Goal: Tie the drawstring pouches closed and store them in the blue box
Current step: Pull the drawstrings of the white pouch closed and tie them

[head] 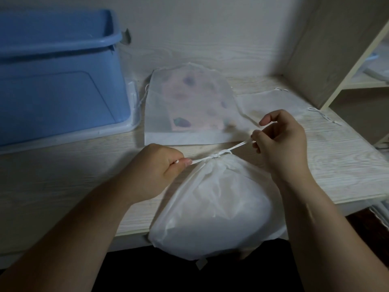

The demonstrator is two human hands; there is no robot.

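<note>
A full white drawstring pouch [214, 209] lies at the table's front edge, its mouth gathered under a knot in the white cord [219, 155]. My left hand [155, 167] pinches the cord's left end. My right hand [280, 140] pinches the right end, and the cord runs taut between them. Behind lies a flat translucent pouch [185, 108] with a pink patterned item inside. An empty-looking white pouch [271, 104] lies flat to its right. The blue box [56, 81] stands open at the far left.
The pale wooden table [63, 186] meets a wall at the back. A shelf unit [345, 60] rises at the right. The blue box sits on a clear lid or tray [132, 123]. The floor below the front edge is dark.
</note>
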